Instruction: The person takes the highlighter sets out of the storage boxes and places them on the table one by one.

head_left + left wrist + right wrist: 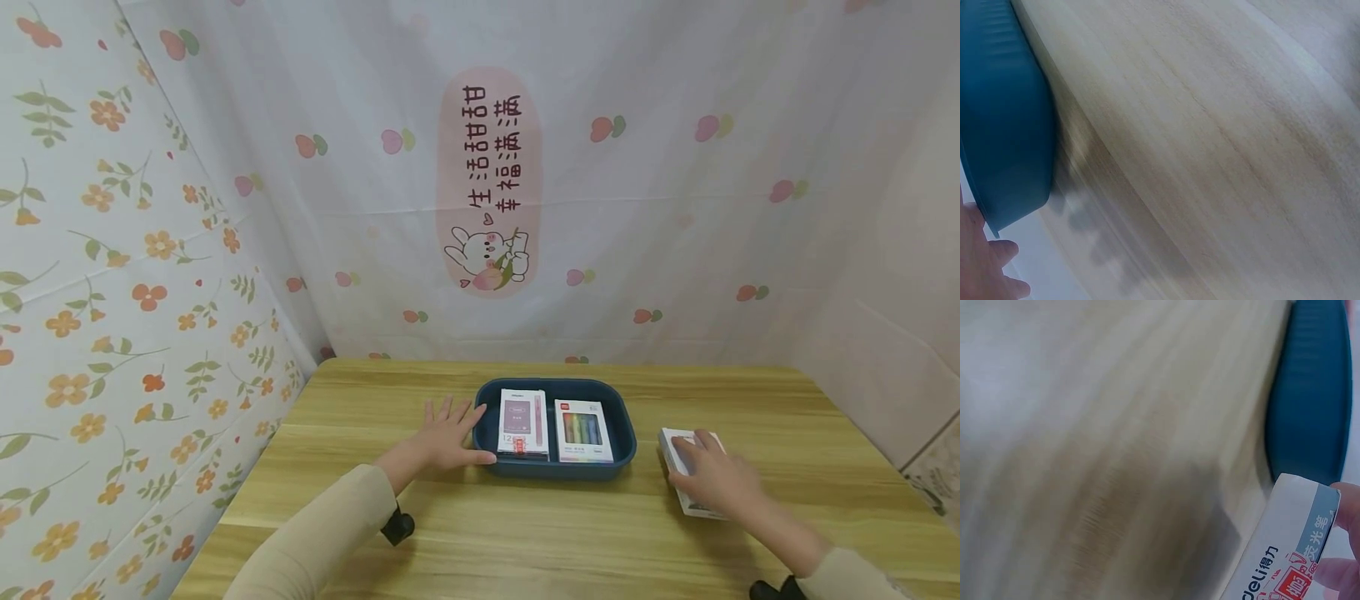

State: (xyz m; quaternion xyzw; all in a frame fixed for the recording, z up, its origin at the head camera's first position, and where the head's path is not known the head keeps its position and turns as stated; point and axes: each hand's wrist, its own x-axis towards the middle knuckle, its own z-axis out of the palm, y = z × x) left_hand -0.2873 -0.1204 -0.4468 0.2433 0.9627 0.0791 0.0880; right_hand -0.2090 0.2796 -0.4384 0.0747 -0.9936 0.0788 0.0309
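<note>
A blue tray (555, 471) stands on the table with a white-and-mauve box (521, 421) and a white box with bright coloured sticks shown on it (582, 431) side by side in it. My left hand (444, 439) touches the tray's left end, its fingers spread. To the right of the tray, my right hand (716, 477) grips a white deli highlighter box (1267, 553) by its sides. That box casts a shadow on the wood in the right wrist view and looks slightly raised. The hand covers much of its top in the head view.
The wooden table (525, 542) runs back to a printed curtain (645, 217). A floral cloth (135, 333) hangs along the left side. Dark wrist devices (397, 527) show under both forearms.
</note>
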